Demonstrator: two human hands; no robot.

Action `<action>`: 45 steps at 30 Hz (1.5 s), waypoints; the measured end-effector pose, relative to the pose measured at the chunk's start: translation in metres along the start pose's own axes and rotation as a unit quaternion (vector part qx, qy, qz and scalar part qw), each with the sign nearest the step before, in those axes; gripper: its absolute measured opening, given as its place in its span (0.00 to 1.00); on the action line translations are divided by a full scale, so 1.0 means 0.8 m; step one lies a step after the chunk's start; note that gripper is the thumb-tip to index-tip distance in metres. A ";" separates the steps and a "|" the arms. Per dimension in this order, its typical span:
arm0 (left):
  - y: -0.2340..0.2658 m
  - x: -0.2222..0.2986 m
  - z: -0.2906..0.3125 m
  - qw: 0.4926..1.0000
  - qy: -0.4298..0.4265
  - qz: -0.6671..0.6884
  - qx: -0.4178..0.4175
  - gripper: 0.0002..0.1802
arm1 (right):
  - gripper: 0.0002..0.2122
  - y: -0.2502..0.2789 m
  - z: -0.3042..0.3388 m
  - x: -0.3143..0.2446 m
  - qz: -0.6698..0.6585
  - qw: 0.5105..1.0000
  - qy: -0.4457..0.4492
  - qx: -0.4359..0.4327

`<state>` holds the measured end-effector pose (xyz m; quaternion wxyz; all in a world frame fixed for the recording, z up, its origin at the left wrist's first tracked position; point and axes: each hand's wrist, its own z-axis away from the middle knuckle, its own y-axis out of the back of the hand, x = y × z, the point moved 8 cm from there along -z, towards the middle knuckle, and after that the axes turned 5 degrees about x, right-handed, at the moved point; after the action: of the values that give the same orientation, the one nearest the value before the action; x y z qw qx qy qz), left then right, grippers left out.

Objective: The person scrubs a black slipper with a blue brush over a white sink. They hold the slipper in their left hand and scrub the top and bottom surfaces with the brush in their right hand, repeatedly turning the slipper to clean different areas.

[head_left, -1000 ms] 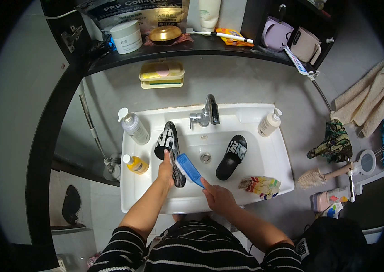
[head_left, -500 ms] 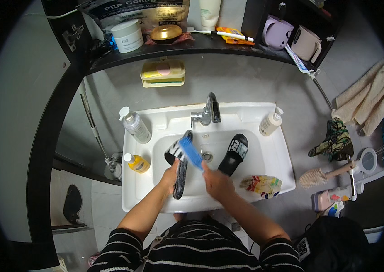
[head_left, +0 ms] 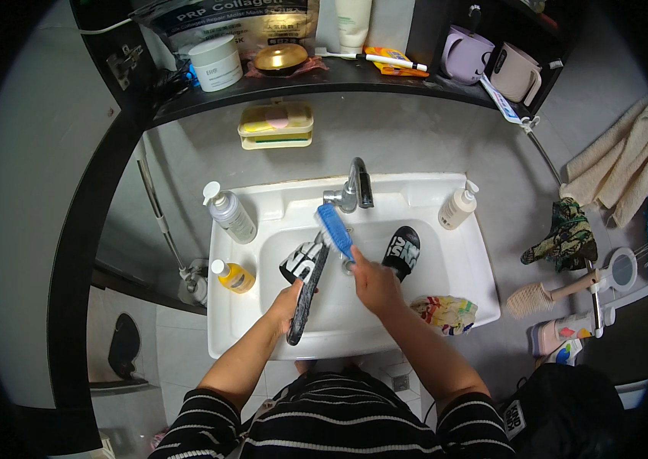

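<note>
Over the left half of the white sink (head_left: 339, 336), my left hand (head_left: 286, 304) grips a black slide sandal (head_left: 306, 287) tilted on its edge, its black-and-white strap facing left. My right hand (head_left: 376, 281) is closed round the handle of a blue scrub brush (head_left: 334, 226). The brush's pale bristles lie at the sandal's upper end, seemingly touching it. Another black slide sandal (head_left: 403, 251) rests in the basin to the right, its lower part hidden behind my right hand. Beyond the brush stands the chrome faucet (head_left: 356, 187).
Pump bottles stand at the sink's left (head_left: 231, 216) and right (head_left: 458, 208) rims, with a yellow bottle (head_left: 233, 276) at left. A crumpled multicoloured cloth (head_left: 446, 313) lies on the right rim. A soap holder (head_left: 276, 126) hangs on the wall below a crowded black shelf (head_left: 370, 79).
The brush has moved up along the sandal to its far end, with my right hand shifting up and slightly right. My left hand has turned the sandal, its top now leaning further right.
</note>
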<state>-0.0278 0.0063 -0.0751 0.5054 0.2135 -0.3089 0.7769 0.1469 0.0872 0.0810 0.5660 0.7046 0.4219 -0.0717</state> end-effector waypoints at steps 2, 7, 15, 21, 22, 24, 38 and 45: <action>0.002 -0.005 -0.003 1.000 -0.003 -0.014 -0.013 0.33 | 0.20 -0.004 -0.001 0.008 -0.052 0.999 -0.008 0.009; 0.021 0.001 -0.014 0.995 0.008 0.077 0.056 0.30 | 0.21 -0.021 0.075 -0.053 0.064 0.974 0.020 -0.217; -0.010 0.003 -0.005 0.999 0.026 0.044 -0.007 0.32 | 0.21 -0.017 0.015 -0.006 0.014 0.998 0.020 -0.061; 0.035 0.027 -0.018 0.983 -0.093 -0.054 0.150 0.35 | 0.21 -0.023 0.068 -0.017 0.081 0.982 0.005 -0.168; 0.025 0.032 -0.013 0.979 -0.101 -0.074 0.159 0.35 | 0.21 -0.024 0.057 0.003 0.052 0.991 -0.006 -0.122; 0.016 0.025 -0.021 0.961 -0.180 -0.135 0.163 0.34 | 0.21 -0.025 0.044 0.016 0.027 0.996 -0.021 -0.086; 0.004 0.065 0.021 0.767 -0.259 -0.522 0.267 0.24 | 0.20 -0.024 0.082 0.001 0.136 0.967 0.025 -0.214; -0.010 0.087 0.034 0.721 -0.312 -0.552 0.280 0.22 | 0.18 -0.018 0.071 -0.001 0.067 0.985 -0.004 -0.159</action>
<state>-0.0475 0.0350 -0.0090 0.6367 0.7084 -0.0447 0.3013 0.1578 0.0382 0.0509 0.6762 0.6318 0.3775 0.0321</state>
